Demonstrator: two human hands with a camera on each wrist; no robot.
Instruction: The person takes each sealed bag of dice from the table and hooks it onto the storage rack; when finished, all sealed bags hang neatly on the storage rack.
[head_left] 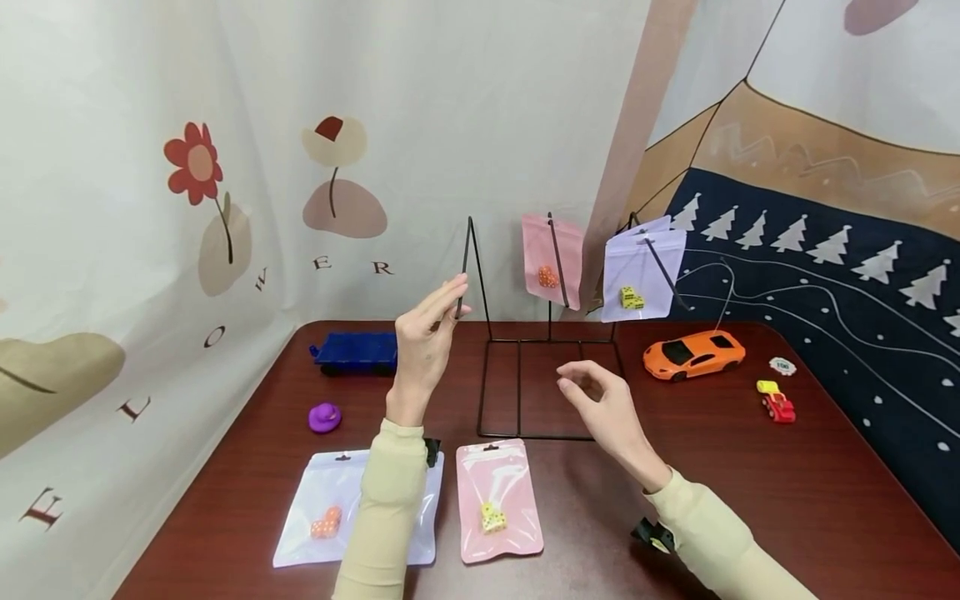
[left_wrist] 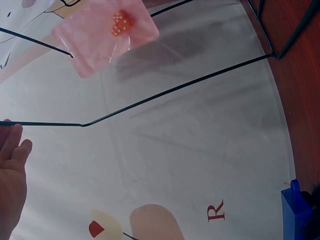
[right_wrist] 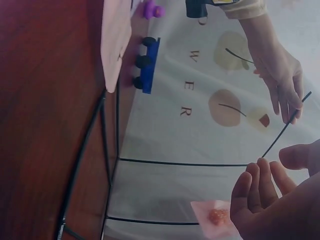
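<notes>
A black wire display rack [head_left: 551, 341] stands on the table with several prongs. My left hand [head_left: 426, 337] pinches its left prong [head_left: 462, 260] near the front end, and no bag hangs there. My right hand [head_left: 603, 408] hovers before the rack's base, fingers loosely curved and holding nothing. On the middle prong hangs a pink zip bag [head_left: 534, 250] of orange dice. A lavender zip bag [head_left: 637, 262] of yellow dice hangs on the right prong, another behind it. Flat on the table lie a pink zip bag [head_left: 498, 483] with yellow dice and a pale lavender one [head_left: 300, 508] with orange dice, partly under my left forearm.
A blue toy trailer [head_left: 352, 352] and a purple rubber duck [head_left: 325, 417] sit at the left. To the right are an orange toy car [head_left: 696, 355], a small red and yellow toy vehicle [head_left: 778, 406] and a white badge [head_left: 782, 366]. Printed curtains hang behind the table.
</notes>
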